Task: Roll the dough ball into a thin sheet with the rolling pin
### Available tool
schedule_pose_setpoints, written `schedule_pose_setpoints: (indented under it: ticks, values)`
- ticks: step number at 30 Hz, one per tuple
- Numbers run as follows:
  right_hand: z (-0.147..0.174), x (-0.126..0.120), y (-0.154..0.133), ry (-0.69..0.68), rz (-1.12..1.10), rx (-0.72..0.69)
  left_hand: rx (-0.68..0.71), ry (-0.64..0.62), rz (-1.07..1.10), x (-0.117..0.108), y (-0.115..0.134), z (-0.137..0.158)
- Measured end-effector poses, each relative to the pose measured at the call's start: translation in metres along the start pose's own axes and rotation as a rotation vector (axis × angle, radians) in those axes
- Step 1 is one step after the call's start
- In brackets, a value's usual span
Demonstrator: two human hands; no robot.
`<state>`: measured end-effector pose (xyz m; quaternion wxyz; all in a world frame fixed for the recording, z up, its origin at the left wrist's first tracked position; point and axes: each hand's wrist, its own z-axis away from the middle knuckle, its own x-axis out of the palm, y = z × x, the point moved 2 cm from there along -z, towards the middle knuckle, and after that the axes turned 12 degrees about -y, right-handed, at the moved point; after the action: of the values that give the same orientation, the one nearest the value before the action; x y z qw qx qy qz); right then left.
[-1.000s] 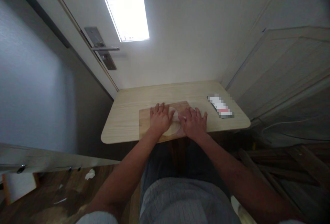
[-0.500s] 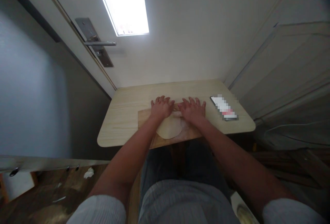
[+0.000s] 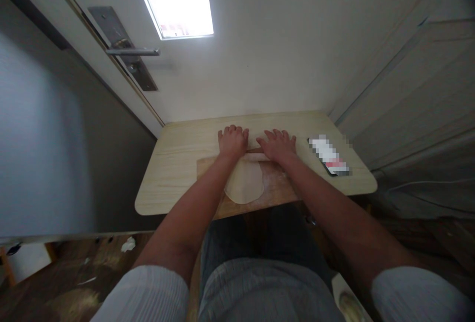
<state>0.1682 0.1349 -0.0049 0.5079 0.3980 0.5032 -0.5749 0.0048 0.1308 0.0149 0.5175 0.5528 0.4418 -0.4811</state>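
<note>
A rolling pin (image 3: 255, 151) lies crosswise under both palms, and only its middle shows between them. My left hand (image 3: 233, 141) presses on its left part, fingers bent forward over it. On the right part lies my right hand (image 3: 277, 145), its fingers reaching past the pin and somewhat spread, with the thumb towards the middle. Below the pin, a thin pale round sheet of dough (image 3: 245, 183) rests on a brown wooden board (image 3: 276, 183). The dough's far edge is hidden by the pin and hands.
The board sits on a small pale wooden table (image 3: 166, 173) against a white door with a metal handle (image 3: 133, 52). A phone (image 3: 329, 156) with a blurred-out screen lies at the table's right. Crumpled white paper (image 3: 128, 244) is on the floor, left.
Both hands have moved slightly away from me with the rolling pin, and more of the dough shows on the near side. The camera view has shifted a little.
</note>
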Motion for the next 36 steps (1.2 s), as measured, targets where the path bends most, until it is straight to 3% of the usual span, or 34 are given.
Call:
schedule_pose_setpoints:
  ticks: [6, 16, 23, 29, 36]
  values:
    - [0.001, -0.001, -0.002, 0.071, 0.007, -0.007, -0.001, 0.0, 0.024, -0.003, 0.001, -0.003]
    - [0.032, 0.007, -0.003, 0.173, -0.018, -0.033, 0.07, -0.014, 0.007, -0.003, 0.001, 0.024]
    - [0.07, 0.019, -0.004, 0.292, -0.02, -0.075, 0.117, -0.012, -0.005, 0.001, 0.002, 0.058]
    - [0.112, 0.027, -0.004, 0.32, 0.006, -0.137, 0.102, 0.072, 0.01, 0.009, 0.005, 0.094]
    - [0.155, 0.045, -0.001, 0.375, 0.016, -0.18, 0.144, 0.05, 0.032, 0.012, 0.005, 0.138]
